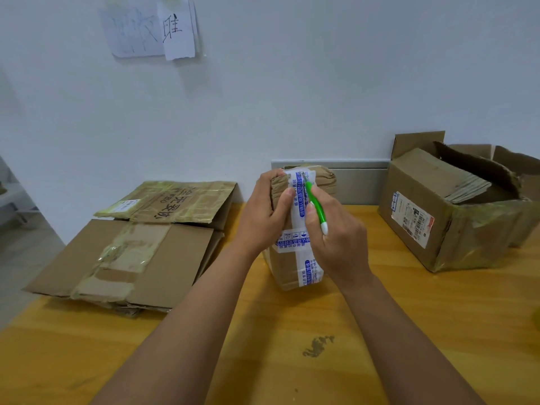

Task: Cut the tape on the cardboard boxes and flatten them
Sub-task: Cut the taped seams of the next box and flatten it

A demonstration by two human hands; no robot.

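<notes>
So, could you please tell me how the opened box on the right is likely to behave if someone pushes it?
The opened box would probably slide rather than tip, since it lies low and broad on the smooth wooden table. Its torn flaps and crumpled, taped corner suggest soft walls that may buckle. It is likely light, though its contents are hidden.

L hand [264, 211] curled – R hand [336, 232] pinching.

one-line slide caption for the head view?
Left hand steadies a small taped box while the right hand runs a green cutter along its tape.
</notes>
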